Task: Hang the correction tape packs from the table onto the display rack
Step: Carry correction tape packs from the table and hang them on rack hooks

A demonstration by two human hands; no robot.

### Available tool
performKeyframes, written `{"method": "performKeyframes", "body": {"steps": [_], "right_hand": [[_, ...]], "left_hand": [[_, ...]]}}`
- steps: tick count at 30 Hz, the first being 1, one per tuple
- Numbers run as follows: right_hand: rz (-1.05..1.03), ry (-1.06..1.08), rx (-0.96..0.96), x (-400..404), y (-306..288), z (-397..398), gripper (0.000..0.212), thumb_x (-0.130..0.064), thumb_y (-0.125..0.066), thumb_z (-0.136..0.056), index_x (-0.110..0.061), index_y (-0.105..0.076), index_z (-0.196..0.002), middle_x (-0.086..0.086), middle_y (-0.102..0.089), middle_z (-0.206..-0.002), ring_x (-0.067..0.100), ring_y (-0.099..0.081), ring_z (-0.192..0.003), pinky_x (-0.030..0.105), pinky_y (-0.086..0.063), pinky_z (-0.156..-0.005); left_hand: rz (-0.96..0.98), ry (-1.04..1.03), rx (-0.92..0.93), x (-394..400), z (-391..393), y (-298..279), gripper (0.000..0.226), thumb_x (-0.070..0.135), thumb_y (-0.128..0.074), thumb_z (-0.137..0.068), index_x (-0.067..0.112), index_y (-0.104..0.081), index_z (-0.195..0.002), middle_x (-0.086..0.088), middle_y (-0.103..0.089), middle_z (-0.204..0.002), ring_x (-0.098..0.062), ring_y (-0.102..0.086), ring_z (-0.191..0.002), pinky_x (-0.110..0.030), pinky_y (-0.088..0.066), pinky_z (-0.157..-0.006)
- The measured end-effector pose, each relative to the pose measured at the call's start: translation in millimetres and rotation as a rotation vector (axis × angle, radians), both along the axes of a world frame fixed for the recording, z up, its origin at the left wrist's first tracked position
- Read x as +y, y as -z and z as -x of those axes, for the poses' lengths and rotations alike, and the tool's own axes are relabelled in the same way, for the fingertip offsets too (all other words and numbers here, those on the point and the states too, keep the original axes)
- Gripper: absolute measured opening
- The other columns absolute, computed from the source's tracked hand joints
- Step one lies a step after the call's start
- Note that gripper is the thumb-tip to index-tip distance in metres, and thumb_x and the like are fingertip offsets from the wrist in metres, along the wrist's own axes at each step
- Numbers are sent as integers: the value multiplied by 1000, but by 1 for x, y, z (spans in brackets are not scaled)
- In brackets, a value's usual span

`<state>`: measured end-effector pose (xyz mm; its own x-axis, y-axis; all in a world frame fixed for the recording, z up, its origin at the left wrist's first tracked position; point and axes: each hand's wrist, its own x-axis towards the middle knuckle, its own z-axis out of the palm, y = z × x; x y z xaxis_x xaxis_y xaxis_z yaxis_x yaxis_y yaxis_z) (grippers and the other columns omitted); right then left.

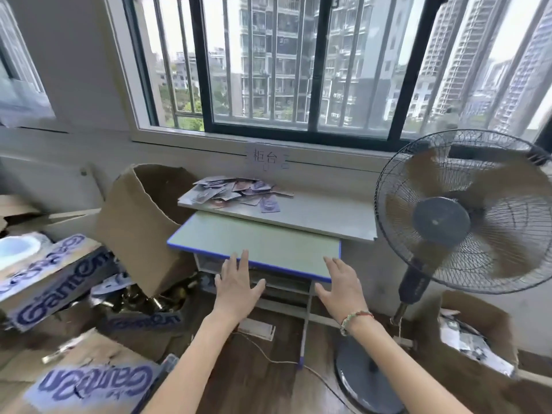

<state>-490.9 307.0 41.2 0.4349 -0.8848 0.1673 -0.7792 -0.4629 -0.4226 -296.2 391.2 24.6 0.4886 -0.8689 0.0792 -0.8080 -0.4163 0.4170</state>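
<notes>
Two empty hands | your left hand (237,286) and right hand (340,286) reach forward, fingers straight and slightly spread | flat glossy packs (236,192) lie heaped on the far table (313,213), well apart | likely light, thin, slippery; pinch a top edge | rack unseen.

Bare pale-green bench (257,243) top, blue-edged, open ahead. Tall torn brown cardboard box (140,222) crowds its left side; dark standing wire-cage fan (460,213) blocks the right.
</notes>
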Motion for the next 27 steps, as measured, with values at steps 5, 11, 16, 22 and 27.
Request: {"method": "performKeyframes", "body": {"steps": [5, 11, 16, 22, 27], "right_hand": [[-14, -44, 12, -53, 9, -32, 62, -29, -54, -95, -16, -26, -148, 3, -31, -150, 19, -26, -139, 25, -17, -113], [-54, -47, 0, -116, 21, -82, 63, -27, -53, -94, -16, -25, -149, 3, -28, -152, 20, -23, -140, 26, -15, -115], [-46, -11, 42, -172, 29, -133, 63, -29, -54, -93, -14, -27, -148, 5, -28, -154, 20, -24, -141, 27, -15, -116], [-64, 33, 80, -231, 35, -188, 63, -28, -56, -91, -14, -31, -146, 6, -34, -150, 22, -29, -138, 28, -20, -114], [-115, 68, 128, -275, 55, -212, 64, -27, -57, -91, -12, -30, -147, 7, -33, -150, 23, -28, -138, 27, -18, -113]], "left_hand": [[1, -24, 22, -38, -27, 6, 76, 43, -45, -98, 16, 0, -154, -10, -4, -161, -27, -2, -148, -49, -14, -118], [-1, -44, 78, -96, -79, 22, 76, 41, -47, -98, 17, -2, -154, -11, -6, -161, -26, -3, -148, -48, -11, -119], [-10, -41, 92, -156, -134, 32, 77, 40, -49, -97, 15, -4, -154, -13, -8, -160, -27, -6, -148, -47, -12, -119], [-22, -30, 56, -213, -209, 38, 76, 41, -51, -96, 12, -11, -153, -12, -15, -158, -27, -13, -146, -44, -17, -117], [-53, -4, 89, -255, -244, 49, 77, 40, -51, -96, 13, -8, -154, -12, -14, -159, -26, -11, -147, -42, -16, -118]]}}
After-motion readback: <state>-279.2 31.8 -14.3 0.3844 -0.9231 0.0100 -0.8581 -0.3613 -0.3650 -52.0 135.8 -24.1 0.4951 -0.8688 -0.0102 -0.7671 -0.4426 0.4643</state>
